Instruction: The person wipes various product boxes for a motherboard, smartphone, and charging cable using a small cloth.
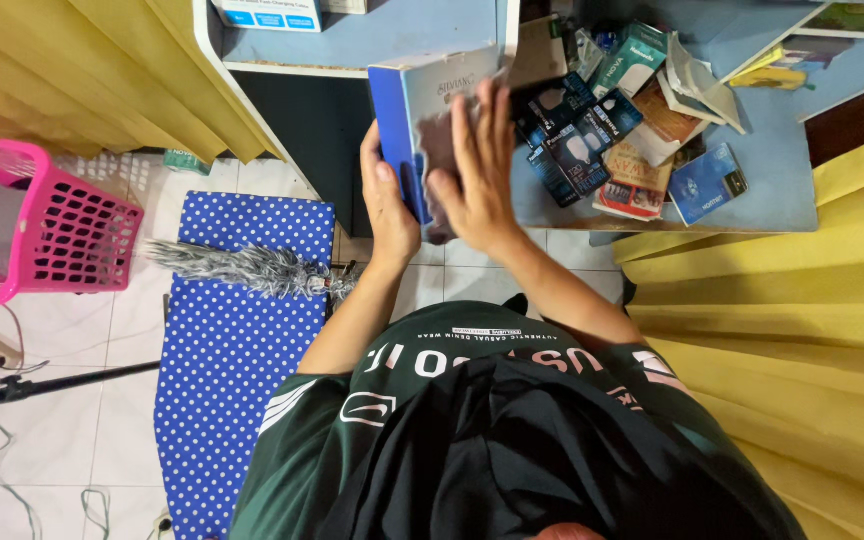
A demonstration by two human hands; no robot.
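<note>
1. The box (422,110) held up in front has a deep blue side and a pale grey-white face.
2. A greyish-mauve cloth (440,150) lies against that pale face.
3. The shelf top (772,170) is light blue with white edges.
4. The small cartons (592,130) heaped on it are mostly dark blue and teal, a few brown and red.
5. The padded board (232,350) on the floor is royal blue with white polka dots.
6. The feather duster (242,265) on it is mottled grey.
7. The basket (42,230) is bright pink lattice.
8. The curtains (802,330) are mustard yellow.
9. The floor tiles (52,450) are white.
10. The shirt (512,440) is dark green with white lettering.
</note>
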